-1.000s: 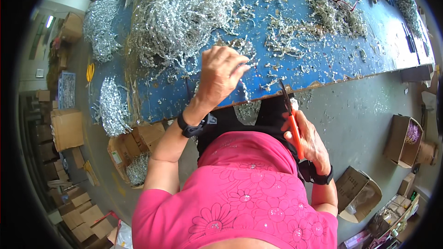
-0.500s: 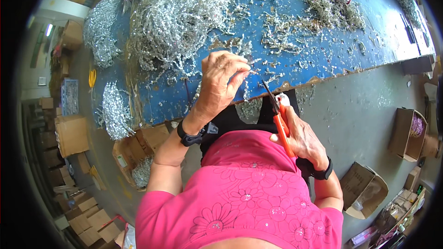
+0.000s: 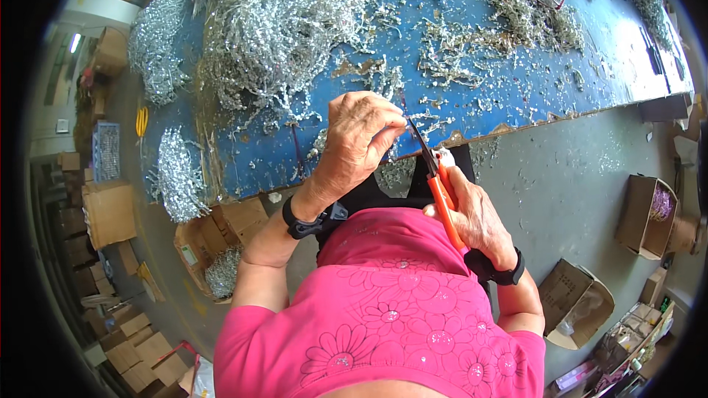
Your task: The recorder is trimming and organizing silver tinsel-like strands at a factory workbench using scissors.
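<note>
Cutters (image 3: pixel 440 193) with orange handles are sitting in my right hand (image 3: pixel 472 214), just right of the frame's centre, their dark blades pointing up and left toward my left hand (image 3: pixel 361 136). My right hand is wrapping around the handles, fingers closed on them. My left hand is pinching a small silvery piece (image 3: pixel 402 124) between thumb and fingertips, right at the blade tips; the piece is too small to make out clearly. Both hands are working close together over the near edge of the blue table (image 3: pixel 516 88), which is filling the upper half of the frame.

I am wearing a black watch (image 3: pixel 299 222) on my left wrist and a dark band (image 3: pixel 505 274) on my right, and my pink flowered shirt (image 3: pixel 391 324) is taking up the lower middle of the frame.

Above my left hand, a big heap of silvery tangled scrap (image 3: pixel 284 22) is spreading across the table's upper left, and a thinner scatter (image 3: pixel 531 18) is lying toward the upper right. Another silvery bundle (image 3: pixel 177 177) is hanging off the table's left end. Below it, left of my left elbow, an open cardboard box (image 3: pixel 214 250) is holding more silvery bits. On the grey floor at the right, more open cardboard boxes (image 3: pixel 575 302) are standing well apart from my hands.
</note>
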Tool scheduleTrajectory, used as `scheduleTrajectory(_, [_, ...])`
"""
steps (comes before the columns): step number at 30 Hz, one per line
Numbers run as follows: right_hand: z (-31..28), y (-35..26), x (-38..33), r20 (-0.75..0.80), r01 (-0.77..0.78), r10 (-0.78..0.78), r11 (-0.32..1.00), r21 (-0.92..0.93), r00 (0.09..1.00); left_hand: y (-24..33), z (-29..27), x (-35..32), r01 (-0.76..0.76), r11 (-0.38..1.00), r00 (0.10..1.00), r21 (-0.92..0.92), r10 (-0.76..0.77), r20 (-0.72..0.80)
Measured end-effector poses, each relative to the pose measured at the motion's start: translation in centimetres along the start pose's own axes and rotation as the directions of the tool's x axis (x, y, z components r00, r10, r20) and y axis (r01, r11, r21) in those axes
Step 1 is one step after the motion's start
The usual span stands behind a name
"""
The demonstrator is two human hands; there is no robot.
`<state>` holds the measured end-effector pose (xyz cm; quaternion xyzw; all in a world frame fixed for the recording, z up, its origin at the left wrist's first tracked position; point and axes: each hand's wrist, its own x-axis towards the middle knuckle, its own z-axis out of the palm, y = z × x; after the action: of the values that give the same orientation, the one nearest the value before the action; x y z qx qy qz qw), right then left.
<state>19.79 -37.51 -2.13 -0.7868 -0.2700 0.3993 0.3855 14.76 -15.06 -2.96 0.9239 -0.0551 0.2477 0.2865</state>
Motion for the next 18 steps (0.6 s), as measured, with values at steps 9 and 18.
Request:
scheduleTrajectory(9, [0.1, 0.8, -1.3, -0.177, -0.006, 0.112, 0.860, 0.510, 0.978, -0.3, -0.8, -1.0, 0.023, 0.980, 1.000, 0.197, -0.019, -0.025])
scheduleTrajectory(18, [-4.4, 2.9, -1.4, -0.335, -0.049, 0.081, 0.994, 0.103, 0.939, -2.9, -4.4, -3.5, 0.272, 0.939, 0.961, 0.209, -0.255, -0.108])
